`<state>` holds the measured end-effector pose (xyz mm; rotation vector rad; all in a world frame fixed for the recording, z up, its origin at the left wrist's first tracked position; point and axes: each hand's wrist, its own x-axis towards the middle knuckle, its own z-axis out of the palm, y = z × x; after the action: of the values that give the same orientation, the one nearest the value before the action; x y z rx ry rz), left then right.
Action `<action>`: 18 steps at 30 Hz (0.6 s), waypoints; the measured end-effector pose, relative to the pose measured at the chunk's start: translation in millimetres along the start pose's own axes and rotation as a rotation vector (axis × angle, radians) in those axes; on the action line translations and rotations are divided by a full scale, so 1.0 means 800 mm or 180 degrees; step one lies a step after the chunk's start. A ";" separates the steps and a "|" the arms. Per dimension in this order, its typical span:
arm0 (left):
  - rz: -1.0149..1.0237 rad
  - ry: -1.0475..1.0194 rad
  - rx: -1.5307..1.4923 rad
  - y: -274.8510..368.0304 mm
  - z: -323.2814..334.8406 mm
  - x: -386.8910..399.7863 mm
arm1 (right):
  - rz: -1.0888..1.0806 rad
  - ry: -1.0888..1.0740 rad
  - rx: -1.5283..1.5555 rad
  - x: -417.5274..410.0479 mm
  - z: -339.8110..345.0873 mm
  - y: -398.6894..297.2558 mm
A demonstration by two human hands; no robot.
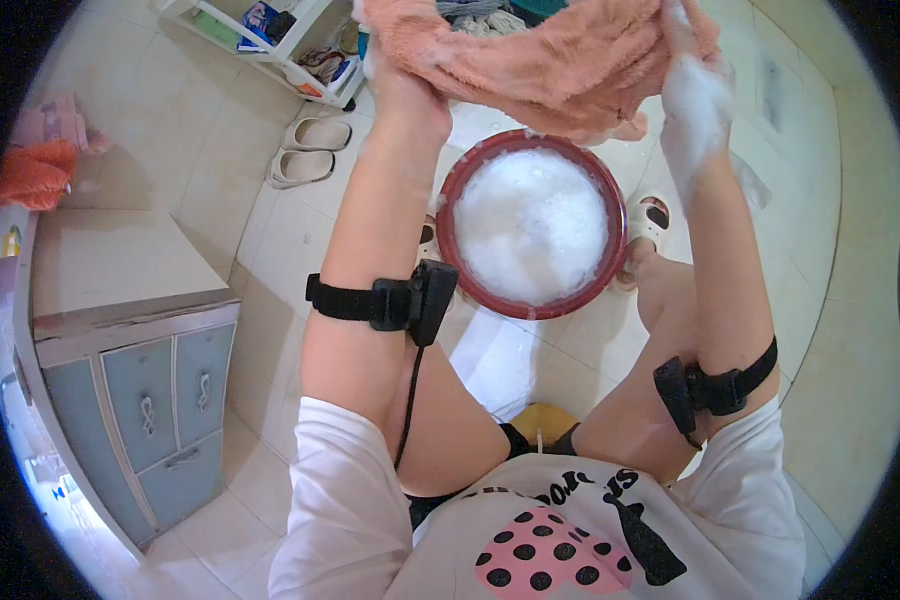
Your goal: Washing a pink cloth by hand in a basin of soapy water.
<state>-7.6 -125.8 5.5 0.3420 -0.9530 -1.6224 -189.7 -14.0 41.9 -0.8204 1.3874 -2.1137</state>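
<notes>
A wet, salmon-pink plush cloth (547,71) hangs stretched between my two raised hands at the top of the view. My left hand (405,94) grips its left end, with the fingertips partly hidden by the fabric. White foam coats my right hand (691,94), which holds the right end. Below the cloth, on the floor, stands a round dark-red basin (450,240) full of white suds (532,221). The cloth's lower edge comes close to the basin's far rim; whether they touch I cannot tell. Both forearms wear black strapped devices.
A white shelf rack (270,52) with assorted items stands at far left. Beige slippers (316,142) lie near it. At left is a cabinet (142,390) with grey-blue doors; orange and pink towels (41,172) hang above. My sandalled feet flank the basin. Tiled floor (270,232) surrounds everything.
</notes>
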 end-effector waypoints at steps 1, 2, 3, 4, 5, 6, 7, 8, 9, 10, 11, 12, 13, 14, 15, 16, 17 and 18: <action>-0.0025 0.0142 0.0013 0.000 -0.006 0.002 | -0.0176 0.0032 -0.0253 0.005 -0.008 0.003; -0.0017 0.0143 0.0010 0.000 -0.011 0.006 | -0.0181 0.0025 -0.0253 0.010 -0.015 0.007; 0.0041 0.0288 0.0010 0.002 -0.011 0.010 | -0.0291 0.0089 -0.0379 0.014 -0.020 0.006; 0.0099 0.0431 0.0008 0.004 -0.010 0.013 | -0.0403 0.0156 -0.0506 0.018 -0.024 0.007; 0.0098 0.0422 -0.0004 0.005 -0.010 0.013 | -0.0415 0.0161 -0.0513 0.021 -0.029 0.008; -0.0050 0.0914 -0.0043 0.004 0.002 0.010 | -0.0331 0.0391 -0.0250 0.021 -0.032 0.005; -0.0168 0.1424 -0.0044 0.010 0.006 0.005 | -0.0234 0.0591 0.0053 0.016 -0.025 -0.003; -0.0304 0.1465 0.0048 0.018 0.003 0.003 | -0.0240 0.0601 0.0044 0.013 -0.020 -0.015; -0.0279 0.1458 0.0043 0.022 -0.023 0.011 | 0.0074 0.0593 0.0613 0.003 -0.005 -0.043; -0.0446 0.0389 -0.0111 0.027 -0.071 0.020 | 0.0436 0.0535 0.1227 -0.007 0.012 -0.060; -0.0657 -0.0675 -0.0275 0.031 -0.102 0.021 | 0.0471 0.0504 0.1248 -0.014 0.016 -0.054; -0.0642 0.0567 0.0870 -0.004 -0.051 0.007 | 0.0786 -0.0233 0.1445 -0.013 -0.002 -0.039; -0.1177 0.0653 0.0521 -0.015 -0.003 -0.011 | 0.1103 -0.1007 0.1662 -0.010 -0.015 -0.031; -0.1675 0.0748 0.0183 -0.014 0.031 -0.022 | 0.1073 -0.1014 0.1622 -0.004 -0.020 -0.028; -0.2251 0.0345 0.0090 -0.003 0.042 -0.022 | 0.1127 -0.1361 0.1908 -0.002 -0.014 -0.029; -0.2821 -0.0072 -0.0004 0.002 0.049 -0.023 | 0.1185 -0.1707 0.2190 0.000 -0.008 -0.030; -0.2784 -0.0054 -0.0016 -0.003 0.052 -0.026 | 0.1193 -0.1750 0.2184 -0.006 -0.010 -0.033; -0.1804 -0.0903 0.1117 -0.009 0.054 -0.029 | 0.1434 -0.1682 0.2136 -0.021 -0.005 -0.044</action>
<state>-35.0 -87.4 21.4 0.6817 -1.4565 -2.0484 -182.5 12.9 69.2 -0.6353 0.4717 -1.6643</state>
